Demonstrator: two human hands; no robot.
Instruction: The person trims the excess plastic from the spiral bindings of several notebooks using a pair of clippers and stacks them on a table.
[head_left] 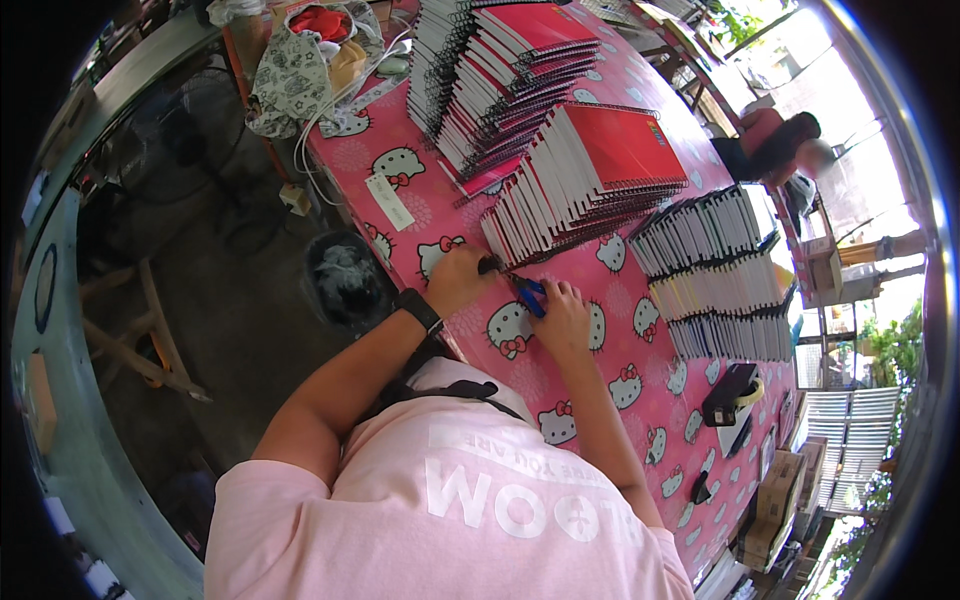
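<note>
Head view, single frame; scene appears rotated, table running from upper left to lower right.

Person in pink shirt leans over a table covered with a pink cartoon-cat cloth. Both forearms reach onto it.

Left hand: black wristband at the wrist, fingers curled shut around a small dark object at the foot of the nearest stack. What that object is, cannot tell.

Right hand: lies on the cloth, fingers bent over a blue-handled tool, touching it. Tool sits between the two hands, just beside the stack edge. Whether the grip is firm, cannot tell.

Nearest stack: red-covered spiral notebooks, fanned and tilted, touching the cloth right in front of the hands. A taller, similar pile of notebooks stands behind it.

To the right: rows of pale-edged booklets in three tiers.

Further along the table: black tape dispenser, well apart from the hands.

Far end: patterned cloth bag and white cable.

Beside the table on the floor: dark bin
</note>
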